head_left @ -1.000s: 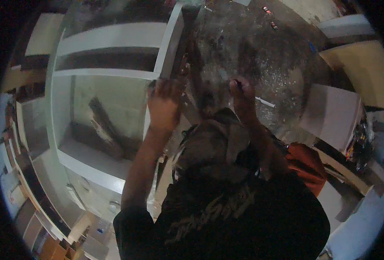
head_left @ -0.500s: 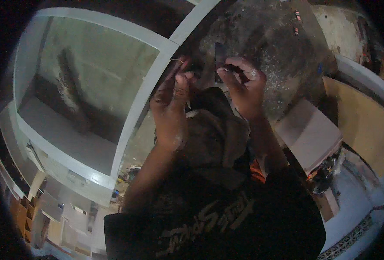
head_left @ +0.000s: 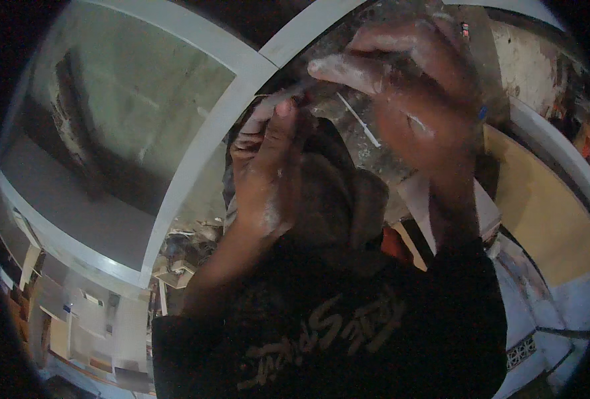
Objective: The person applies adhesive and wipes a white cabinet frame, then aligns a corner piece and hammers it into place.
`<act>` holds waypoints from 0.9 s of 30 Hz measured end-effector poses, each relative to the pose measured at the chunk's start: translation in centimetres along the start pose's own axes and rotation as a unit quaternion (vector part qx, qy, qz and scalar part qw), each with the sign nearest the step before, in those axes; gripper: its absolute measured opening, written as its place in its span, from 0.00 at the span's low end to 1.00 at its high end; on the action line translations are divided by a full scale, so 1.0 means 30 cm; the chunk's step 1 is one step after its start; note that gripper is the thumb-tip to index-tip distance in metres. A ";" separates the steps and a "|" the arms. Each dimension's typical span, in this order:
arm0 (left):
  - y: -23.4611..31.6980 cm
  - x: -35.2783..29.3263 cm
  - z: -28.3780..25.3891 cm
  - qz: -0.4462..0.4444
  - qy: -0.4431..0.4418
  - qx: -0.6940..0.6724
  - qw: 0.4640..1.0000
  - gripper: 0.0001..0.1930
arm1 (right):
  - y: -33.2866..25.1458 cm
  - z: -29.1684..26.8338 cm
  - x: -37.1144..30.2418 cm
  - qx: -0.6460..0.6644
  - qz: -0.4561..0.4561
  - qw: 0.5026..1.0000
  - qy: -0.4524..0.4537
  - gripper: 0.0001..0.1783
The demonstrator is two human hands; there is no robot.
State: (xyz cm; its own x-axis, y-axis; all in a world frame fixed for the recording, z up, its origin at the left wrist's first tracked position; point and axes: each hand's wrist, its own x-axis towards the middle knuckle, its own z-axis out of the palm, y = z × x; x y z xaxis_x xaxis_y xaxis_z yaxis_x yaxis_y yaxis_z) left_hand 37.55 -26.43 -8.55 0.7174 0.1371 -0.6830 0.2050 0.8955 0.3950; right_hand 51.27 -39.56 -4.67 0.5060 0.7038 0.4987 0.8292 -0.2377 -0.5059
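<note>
My left hand [head_left: 265,156] is closed beside the white frame, its thumb pressed up against curled fingers. What it pinches is small, blurred and cannot be made out. Close to the camera, my right hand [head_left: 418,100] is raised to the right of it. Whitish dust coats its bent fingers, and its thumb points toward the left hand's fingertips. A faint blur lies between the two hands; anything in the right hand's grip is hidden. Below and between them shows a thin white stick [head_left: 359,121].
On the left stands a white-framed cabinet [head_left: 198,156] with a greenish back panel. A tan curved board [head_left: 541,213] and a pale box [head_left: 411,193] are at the right. Debris [head_left: 188,246] lies beyond my left forearm, and a small orange-red thing [head_left: 396,245] sits near my right side.
My right hand has risen toward the camera and to the right; the dark flat strip it held is no longer visible. My left hand stays near its place. The white stick has come into view.
</note>
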 end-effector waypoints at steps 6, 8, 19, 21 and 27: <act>-0.011 -0.007 0.007 -0.033 -0.079 -0.106 0.991 0.12 | 0.018 0.036 0.122 0.038 -0.082 0.996 0.011 0.07; -0.010 -0.015 0.008 -0.029 -0.094 -0.137 0.986 0.12 | -0.037 0.028 0.144 0.070 0.004 0.997 -0.033 0.07; -0.044 -0.025 0.039 -0.103 -0.093 -0.114 0.984 0.08 | 0.042 0.077 0.111 -0.087 -0.220 0.972 -0.008 0.08; -0.098 -0.060 0.069 -0.140 -0.081 -0.090 0.983 0.08 | 0.025 0.072 0.124 -0.092 -0.229 0.968 -0.034 0.10; -0.164 -0.147 -0.098 0.003 -0.297 0.385 0.874 0.15 | -0.072 -0.118 0.070 -0.187 -0.103 0.966 -0.145 0.19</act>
State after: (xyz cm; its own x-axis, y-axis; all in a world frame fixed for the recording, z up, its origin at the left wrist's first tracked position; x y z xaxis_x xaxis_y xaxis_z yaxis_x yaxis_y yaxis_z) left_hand 31.43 -30.20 -9.28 0.8922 -0.3080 -0.3303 0.4230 0.3132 0.8503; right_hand 51.37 -39.92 -0.04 0.2780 0.9072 0.3157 0.9605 -0.2597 -0.0996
